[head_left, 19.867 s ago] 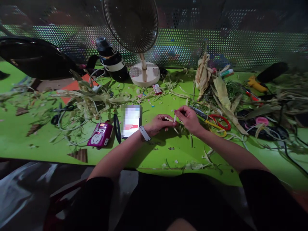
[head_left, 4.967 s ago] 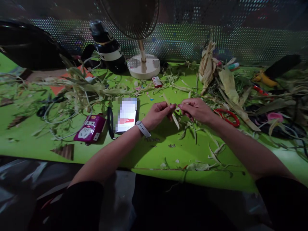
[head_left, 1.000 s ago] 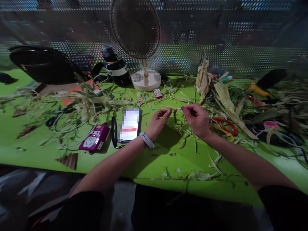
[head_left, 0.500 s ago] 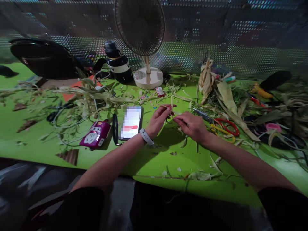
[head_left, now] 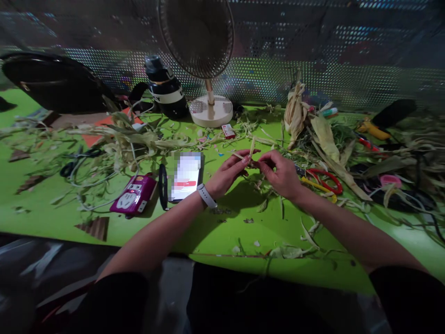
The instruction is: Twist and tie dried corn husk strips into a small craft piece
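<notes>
My left hand (head_left: 229, 176), with a white band on its wrist, pinches thin pale corn husk strips (head_left: 252, 146) above the table. One strip sticks up past the fingertips and another points left. Close by on the right, my right hand (head_left: 282, 177) is closed, its thumb and index finger pinched at the near end of the strips. What exactly lies between the right fingertips is too small to make out fully. Left of my left wrist a lit phone (head_left: 189, 178) lies face up, partly blurred out.
A green table (head_left: 229, 236) carries husk scraps, a purple power socket (head_left: 135, 195), dark scissors (head_left: 81, 162) and red-handled scissors (head_left: 330, 181). Behind stand a fan (head_left: 211, 111), a dark bottle (head_left: 167, 90) and a bundle of dried husks (head_left: 295, 113). A black bag (head_left: 52, 83) sits far left.
My right hand has risen slightly and its fingers have turned more upright near the strips. The upright strip now leans a little right. The whole view has shifted slightly.
</notes>
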Demonstrator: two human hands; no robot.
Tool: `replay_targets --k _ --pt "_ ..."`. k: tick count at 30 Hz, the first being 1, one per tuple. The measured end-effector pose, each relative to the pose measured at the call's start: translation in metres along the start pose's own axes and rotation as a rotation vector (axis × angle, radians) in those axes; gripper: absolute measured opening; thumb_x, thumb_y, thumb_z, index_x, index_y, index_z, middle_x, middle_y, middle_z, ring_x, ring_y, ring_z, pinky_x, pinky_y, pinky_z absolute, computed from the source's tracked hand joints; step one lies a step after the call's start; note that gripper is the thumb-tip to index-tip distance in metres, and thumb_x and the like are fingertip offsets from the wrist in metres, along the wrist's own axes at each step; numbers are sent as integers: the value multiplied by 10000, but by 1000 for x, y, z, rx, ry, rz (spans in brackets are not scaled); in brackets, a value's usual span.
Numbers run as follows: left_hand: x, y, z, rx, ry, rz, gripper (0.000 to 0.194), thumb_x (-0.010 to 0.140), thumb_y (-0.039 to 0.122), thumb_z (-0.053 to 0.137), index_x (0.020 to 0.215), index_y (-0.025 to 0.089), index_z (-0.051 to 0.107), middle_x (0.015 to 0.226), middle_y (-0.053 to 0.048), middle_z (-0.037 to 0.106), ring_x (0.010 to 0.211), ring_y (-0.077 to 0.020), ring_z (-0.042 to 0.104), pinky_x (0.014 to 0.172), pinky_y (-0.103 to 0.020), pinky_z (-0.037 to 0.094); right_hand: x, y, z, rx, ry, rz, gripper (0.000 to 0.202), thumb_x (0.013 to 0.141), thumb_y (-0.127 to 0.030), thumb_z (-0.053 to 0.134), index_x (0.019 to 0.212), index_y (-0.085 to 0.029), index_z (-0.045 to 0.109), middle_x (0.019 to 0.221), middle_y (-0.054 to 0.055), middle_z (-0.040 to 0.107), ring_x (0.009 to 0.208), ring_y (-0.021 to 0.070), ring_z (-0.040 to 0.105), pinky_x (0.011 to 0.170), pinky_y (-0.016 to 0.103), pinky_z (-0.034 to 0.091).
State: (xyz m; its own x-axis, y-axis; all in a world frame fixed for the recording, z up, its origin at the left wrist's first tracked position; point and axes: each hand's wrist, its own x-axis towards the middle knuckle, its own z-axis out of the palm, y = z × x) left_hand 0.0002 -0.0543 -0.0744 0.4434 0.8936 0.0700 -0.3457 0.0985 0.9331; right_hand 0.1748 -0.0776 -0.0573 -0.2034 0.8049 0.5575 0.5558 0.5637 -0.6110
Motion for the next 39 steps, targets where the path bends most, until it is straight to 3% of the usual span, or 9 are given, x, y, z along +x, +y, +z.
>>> replay_targets --k 5,11,18,23,27,33,39 --pt "1 5 -1 8 -12 -54 437 721 368 739 1127 231 650 713 24 606 635 -64 539 586 -205 395 -1 -2 1 97 5 66 254 846 -446 600 820 -193 586 638 -23 570 516 86 472 499 226 356" --pt "4 10 -2 -17 -37 -77 456 674 270 780 1083 181 599 774 18 625 640 -56 564 579 -193 399 3 -4 2 421 -47 325 339 792 -509 630 774 -183 538 615 -37 526 497 75 452 448 209 334" --pt "5 9 -2 35 35 -55 356 657 271 781 919 160 567 714 16 619 664 -85 596 547 -188 402 -1 0 4 341 -31 280 289 805 -459 641 808 -182 554 614 -40 539 495 68 444 439 204 299" --pt "6 7 -8 149 -25 -85 347 708 328 744 994 172 624 849 -23 666 708 -102 620 537 -192 403 -2 0 4 284 -8 263 289 811 -463 631 802 -181 567 625 -28 565 512 80 480 457 213 327" --pt "8 7 -11 145 -72 -77 339 683 302 765 965 152 654 830 -31 668 699 -96 595 565 -203 413 -2 1 6 314 15 323 312 801 -486 632 808 -184 555 632 -25 580 518 83 492 464 215 332" --pt "5 7 -4 83 -55 -36 336 731 251 722 1037 176 605 855 -20 619 791 -108 591 630 -211 432 -4 2 9 374 20 356 339 772 -502 654 797 -188 527 601 -45 549 478 68 450 431 207 285" --pt "1 9 0 107 -33 -10 304 734 168 672 1004 181 534 807 5 573 729 -96 560 603 -220 426 -6 -1 10 357 6 344 321 799 -495 631 815 -189 537 535 -67 499 428 59 382 409 210 249"
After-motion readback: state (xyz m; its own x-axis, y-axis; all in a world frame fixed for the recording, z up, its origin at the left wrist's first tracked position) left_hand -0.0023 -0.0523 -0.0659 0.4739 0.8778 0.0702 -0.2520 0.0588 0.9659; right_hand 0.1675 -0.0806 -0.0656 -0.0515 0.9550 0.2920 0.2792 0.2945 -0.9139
